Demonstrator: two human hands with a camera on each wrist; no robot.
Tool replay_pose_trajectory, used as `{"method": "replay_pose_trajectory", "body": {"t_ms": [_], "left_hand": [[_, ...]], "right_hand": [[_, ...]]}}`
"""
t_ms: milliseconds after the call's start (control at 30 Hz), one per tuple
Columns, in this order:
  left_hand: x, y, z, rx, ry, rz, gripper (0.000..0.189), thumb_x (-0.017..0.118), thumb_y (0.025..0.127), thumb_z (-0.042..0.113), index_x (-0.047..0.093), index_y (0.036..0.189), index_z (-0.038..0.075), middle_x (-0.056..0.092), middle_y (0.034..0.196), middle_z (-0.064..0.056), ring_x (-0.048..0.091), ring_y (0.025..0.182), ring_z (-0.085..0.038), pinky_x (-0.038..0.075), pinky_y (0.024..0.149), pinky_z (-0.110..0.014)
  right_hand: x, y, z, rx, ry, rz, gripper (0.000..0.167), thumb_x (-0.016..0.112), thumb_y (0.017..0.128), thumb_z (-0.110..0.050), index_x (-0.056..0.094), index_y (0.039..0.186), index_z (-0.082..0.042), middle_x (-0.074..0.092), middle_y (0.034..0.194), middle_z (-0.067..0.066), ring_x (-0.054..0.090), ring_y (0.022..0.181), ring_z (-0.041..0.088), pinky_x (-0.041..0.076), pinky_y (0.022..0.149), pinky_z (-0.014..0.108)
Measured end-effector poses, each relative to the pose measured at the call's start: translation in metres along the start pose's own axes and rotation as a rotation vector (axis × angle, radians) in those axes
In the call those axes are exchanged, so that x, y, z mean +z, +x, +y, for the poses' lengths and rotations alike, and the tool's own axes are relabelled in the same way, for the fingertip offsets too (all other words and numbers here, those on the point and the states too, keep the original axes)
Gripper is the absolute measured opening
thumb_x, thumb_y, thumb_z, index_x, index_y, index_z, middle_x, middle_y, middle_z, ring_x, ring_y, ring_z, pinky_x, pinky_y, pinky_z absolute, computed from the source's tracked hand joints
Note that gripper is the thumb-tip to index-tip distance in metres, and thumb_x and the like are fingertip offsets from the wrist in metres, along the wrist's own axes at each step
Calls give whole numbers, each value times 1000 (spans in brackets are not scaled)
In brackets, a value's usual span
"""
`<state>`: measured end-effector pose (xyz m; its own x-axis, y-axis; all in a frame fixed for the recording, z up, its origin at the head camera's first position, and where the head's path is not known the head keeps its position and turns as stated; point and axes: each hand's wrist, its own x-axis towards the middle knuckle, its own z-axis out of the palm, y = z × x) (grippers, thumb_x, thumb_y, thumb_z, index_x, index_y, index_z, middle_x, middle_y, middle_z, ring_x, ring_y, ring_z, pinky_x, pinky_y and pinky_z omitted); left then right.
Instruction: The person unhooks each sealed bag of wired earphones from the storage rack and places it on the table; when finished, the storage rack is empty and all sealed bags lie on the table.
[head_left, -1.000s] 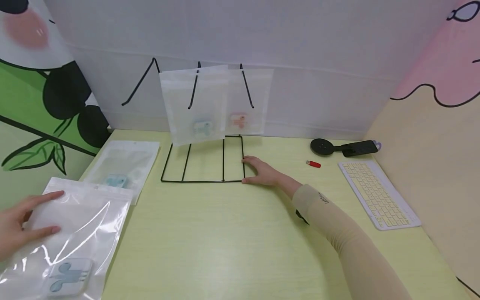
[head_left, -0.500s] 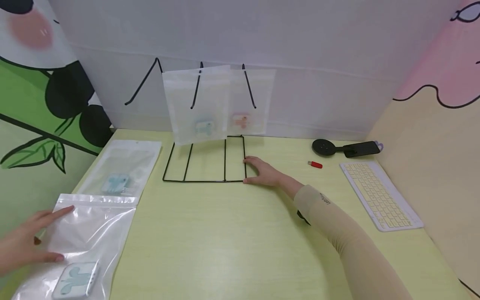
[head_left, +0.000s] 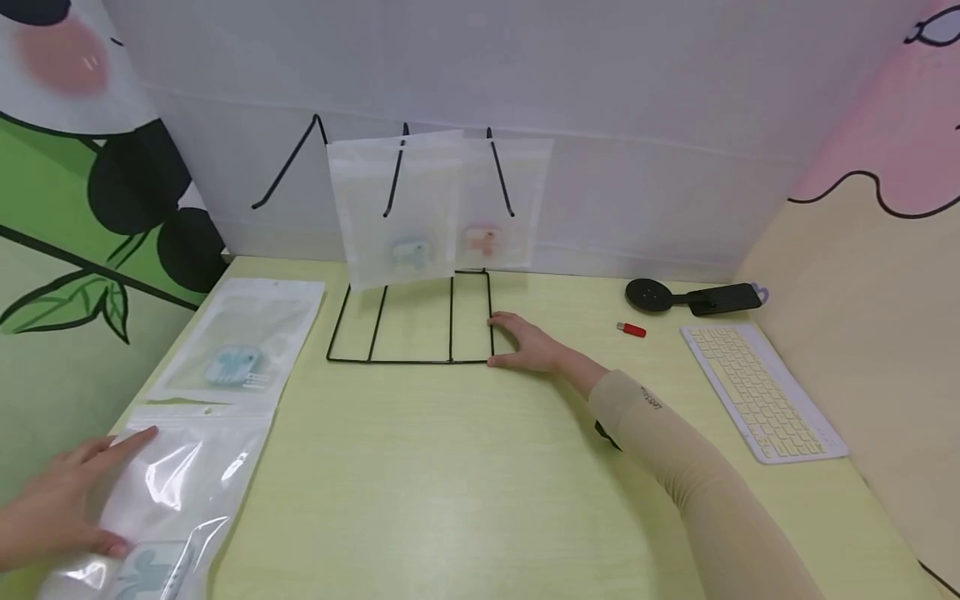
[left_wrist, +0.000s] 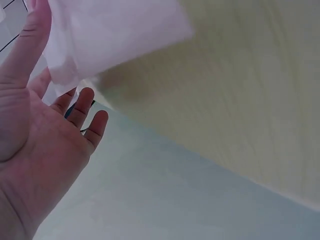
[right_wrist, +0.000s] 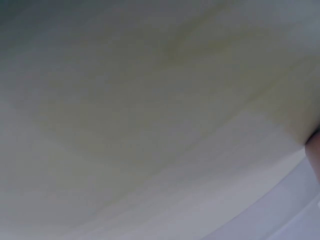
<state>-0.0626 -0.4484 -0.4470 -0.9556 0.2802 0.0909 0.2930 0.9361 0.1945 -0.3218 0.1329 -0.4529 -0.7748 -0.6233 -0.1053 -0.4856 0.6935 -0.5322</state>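
My left hand [head_left: 63, 504] holds a clear-and-white zip bag [head_left: 187, 483] by its left side, index finger and thumb showing on top. Inside lies a white earphone case [head_left: 150, 571] with a pale blue earphone print. In the left wrist view the bag [left_wrist: 120, 30] overhangs the table edge by the fingers. My right hand [head_left: 528, 346] holds the right side of a black wire display rack [head_left: 408, 362], thumb at its front corner. Two bagged earphone cases hang on the rack's hooks, one bag [head_left: 397, 233] with a blue print and one [head_left: 506, 183] with a red print.
Another zip bag [head_left: 247, 325] with a blue-printed case lies flat behind the left hand. At the rack's left, a bare hook [head_left: 285, 162] juts forward. Right of the right hand are a red USB stick [head_left: 632, 330], a black folding stand [head_left: 693, 298] and a white keyboard [head_left: 761, 392].
My left hand has moved toward me with the zip bag, lowering it to lie flatter in front of the other bag. My right hand stays at the rack.
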Motion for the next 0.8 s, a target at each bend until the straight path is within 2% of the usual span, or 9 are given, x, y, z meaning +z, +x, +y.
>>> {"method": "replay_pose_trajectory", "body": {"t_ms": [133,267,433,500,567,600,700,733,800], "left_hand": [[-2,-4,-6,39,24,22,150,84,22,59,19,151,19,46,106,-34,48,85,-49,40,62,-60],[-5,-5,-12,34,28,1,148,85,23,56,19,151,22,48,103,-31,50,80,-45,41,60,-52],[-7,-3,-19,2,2,-58,146,89,29,49,13,152,25,42,105,-40,45,89,-53,40,61,-64],[-6,-2,-23,23,-3,-39,146,89,27,50,16,151,23,44,105,-40,43,91,-53,39,62,-66],[-6,2,-26,67,-17,18,146,88,24,50,22,150,21,48,104,-36,42,92,-51,38,64,-64],[-7,4,-26,81,-29,52,144,89,22,49,26,149,19,49,106,-31,42,93,-49,36,66,-63],[-16,14,-19,136,-87,164,136,92,22,39,37,144,16,49,126,3,39,107,-41,31,71,-62],[-22,20,-14,151,-110,191,132,92,24,35,39,143,16,45,130,14,37,117,-33,28,73,-62],[-36,32,1,159,-150,222,124,94,29,26,42,141,14,30,132,33,27,129,-13,24,88,-65]], "right_hand": [[-1,-1,-1,0,2,-3,82,65,84,-51,28,148,-16,18,157,6,15,144,24,16,116,43],[-1,-2,-3,-1,11,2,82,66,84,-50,29,148,-15,19,156,6,15,144,24,17,116,42],[-1,-2,-3,-10,16,4,81,66,84,-49,29,148,-15,19,156,6,16,144,25,17,116,43],[-1,-2,-3,-12,15,4,81,65,84,-50,29,148,-16,19,156,6,16,144,24,17,116,43],[-1,-2,-3,-11,17,4,81,65,84,-50,29,148,-16,19,157,6,16,144,24,17,116,43],[-1,-2,-3,-11,19,3,81,65,84,-50,28,149,-16,18,157,6,15,144,24,17,116,43],[-1,-3,-3,-9,14,-3,82,64,84,-51,27,149,-17,18,157,6,15,144,24,17,116,43],[-2,-3,-4,-9,15,-5,82,64,85,-51,27,149,-17,17,157,6,15,144,24,17,116,43],[-3,-4,-3,-6,13,-4,82,64,85,-51,27,149,-16,18,157,6,15,144,25,17,116,43]]}}
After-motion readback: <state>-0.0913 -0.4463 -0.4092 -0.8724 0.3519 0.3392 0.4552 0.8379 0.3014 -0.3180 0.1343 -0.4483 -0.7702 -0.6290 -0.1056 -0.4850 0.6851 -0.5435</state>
